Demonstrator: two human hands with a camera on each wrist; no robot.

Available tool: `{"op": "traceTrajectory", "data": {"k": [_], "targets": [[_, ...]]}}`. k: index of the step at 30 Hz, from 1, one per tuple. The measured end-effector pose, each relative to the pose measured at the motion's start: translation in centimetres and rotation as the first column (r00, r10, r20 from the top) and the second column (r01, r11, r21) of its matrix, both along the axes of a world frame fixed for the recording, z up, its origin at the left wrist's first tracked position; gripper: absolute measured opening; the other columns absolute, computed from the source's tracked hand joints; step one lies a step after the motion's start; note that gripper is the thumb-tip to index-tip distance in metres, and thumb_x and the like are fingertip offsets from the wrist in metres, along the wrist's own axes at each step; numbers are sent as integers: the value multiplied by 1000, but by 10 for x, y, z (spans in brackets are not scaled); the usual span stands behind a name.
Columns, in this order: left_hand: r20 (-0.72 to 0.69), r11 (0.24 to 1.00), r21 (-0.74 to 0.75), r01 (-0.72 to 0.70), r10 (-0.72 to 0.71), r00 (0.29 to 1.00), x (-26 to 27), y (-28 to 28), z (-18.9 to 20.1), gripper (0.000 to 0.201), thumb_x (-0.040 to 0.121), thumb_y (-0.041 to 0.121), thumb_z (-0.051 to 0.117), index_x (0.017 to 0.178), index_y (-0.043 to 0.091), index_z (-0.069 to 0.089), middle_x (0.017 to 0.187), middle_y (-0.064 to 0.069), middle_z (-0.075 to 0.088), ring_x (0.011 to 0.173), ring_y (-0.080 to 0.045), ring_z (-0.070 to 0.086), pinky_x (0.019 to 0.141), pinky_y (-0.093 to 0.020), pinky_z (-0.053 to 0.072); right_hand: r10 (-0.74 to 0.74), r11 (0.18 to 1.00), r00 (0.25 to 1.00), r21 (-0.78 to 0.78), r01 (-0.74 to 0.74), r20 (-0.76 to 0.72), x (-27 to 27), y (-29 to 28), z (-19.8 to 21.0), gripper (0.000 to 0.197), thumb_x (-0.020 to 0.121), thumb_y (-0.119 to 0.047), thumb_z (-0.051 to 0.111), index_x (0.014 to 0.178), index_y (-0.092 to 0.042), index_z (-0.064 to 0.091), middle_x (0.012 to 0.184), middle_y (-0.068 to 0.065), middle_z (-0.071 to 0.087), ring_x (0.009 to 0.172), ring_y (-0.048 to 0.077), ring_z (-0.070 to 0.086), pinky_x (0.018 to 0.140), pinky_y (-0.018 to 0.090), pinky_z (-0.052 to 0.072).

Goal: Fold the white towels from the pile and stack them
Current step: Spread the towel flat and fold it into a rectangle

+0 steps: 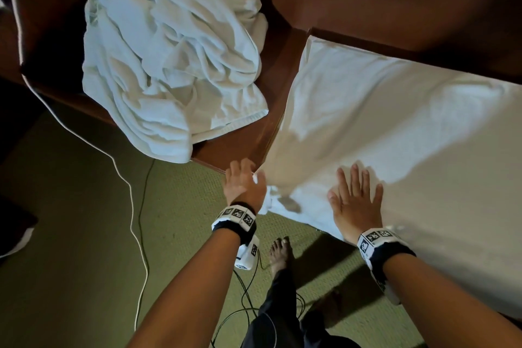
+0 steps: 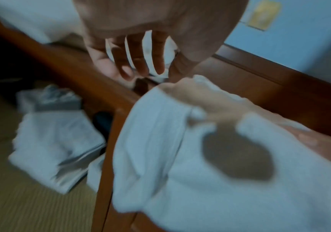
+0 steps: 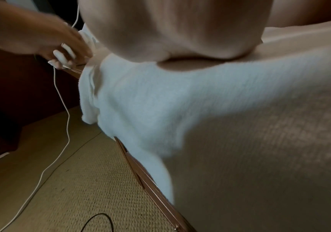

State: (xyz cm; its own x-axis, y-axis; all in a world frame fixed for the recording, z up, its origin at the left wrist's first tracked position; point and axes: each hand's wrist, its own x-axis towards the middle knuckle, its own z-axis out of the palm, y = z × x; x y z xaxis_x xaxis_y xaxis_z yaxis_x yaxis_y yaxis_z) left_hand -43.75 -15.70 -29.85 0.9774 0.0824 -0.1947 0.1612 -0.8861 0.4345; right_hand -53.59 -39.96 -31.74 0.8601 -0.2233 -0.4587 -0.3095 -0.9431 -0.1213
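A white towel lies spread over the table. The right hand presses flat on it, fingers spread. The left hand pinches its near-left corner at the table edge. The towel pile sits left, apart.

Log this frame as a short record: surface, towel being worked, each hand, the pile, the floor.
surface: wooden table
towel: spread flat, its near edge hangs over the table edge
left hand: at the towel's near left corner; whether it has a grip there is too blurred to tell
right hand: flat, fingers straight, pressing on the towel
pile: unfolded white towels heaped to the left of the spread towel
floor: green mat, white cable across it
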Motion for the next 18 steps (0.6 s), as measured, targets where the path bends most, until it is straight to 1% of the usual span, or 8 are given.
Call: {"op": "traceTrajectory", "data": {"k": [3,6,8,10,12,14,15,18], "targets": [[-93,964,170,207,-194,977,18,-29,8,47,97,52,55,125,15,55,124,-8,52,111,-31,53,91,-45,47,3,1000,1000,17,-4,20,0,-1,-2,65,94,-56,-11,152,-33,-31,156,-1,-44,146,24,-39,120,57,-15],[-126,928,282,245,-217,968,34,-39,13,34,98,32,50,123,10,55,123,-11,59,109,-33,58,85,-43,48,5,1000,1000,27,-5,10,-1,-2,0,64,97,-55,-7,153,-33,-29,157,-1,-43,146,23,-37,121,56,-15],[-156,964,221,146,-113,981,44,-36,16,30,97,26,49,122,10,58,123,-13,61,112,-35,59,88,-44,48,0,999,1000,39,1,-16,2,-2,4,64,102,-55,0,156,-32,-24,160,0,-38,149,24,-31,121,56,-13],[-201,997,81,-10,26,979,49,-28,20,31,99,28,46,118,10,61,122,-14,63,112,-37,60,91,-44,48,-22,999,1000,48,23,-18,9,-1,12,65,104,-54,16,159,-30,-9,166,3,-23,153,26,-19,120,57,-8],[-241,989,-57,-135,118,963,48,-16,21,32,100,29,42,114,10,64,120,-16,65,106,-36,60,87,-39,46,-30,999,999,35,29,36,20,1,23,59,102,-48,34,155,-28,18,166,9,7,152,30,5,119,57,3],[-281,967,-142,-209,164,946,37,-1,16,27,101,20,43,108,10,67,118,-16,66,97,-32,57,80,-34,41,-4,998,986,55,-6,169,33,6,34,48,96,-35,51,141,-23,45,149,9,39,138,31,32,112,55,21],[-305,953,-171,-251,191,933,30,6,11,22,100,17,46,102,11,67,116,-16,66,92,-29,56,78,-32,41,13,995,969,95,-38,248,40,11,39,43,93,-28,57,134,-21,54,139,8,49,129,32,41,106,53,29],[-421,897,-252,-362,235,876,6,18,-5,12,93,16,65,83,18,61,100,-10,68,90,-30,62,78,-31,47,102,951,914,230,-205,392,67,39,50,31,90,-12,62,120,-16,67,123,11,60,112,35,54,88,48,47]]}}
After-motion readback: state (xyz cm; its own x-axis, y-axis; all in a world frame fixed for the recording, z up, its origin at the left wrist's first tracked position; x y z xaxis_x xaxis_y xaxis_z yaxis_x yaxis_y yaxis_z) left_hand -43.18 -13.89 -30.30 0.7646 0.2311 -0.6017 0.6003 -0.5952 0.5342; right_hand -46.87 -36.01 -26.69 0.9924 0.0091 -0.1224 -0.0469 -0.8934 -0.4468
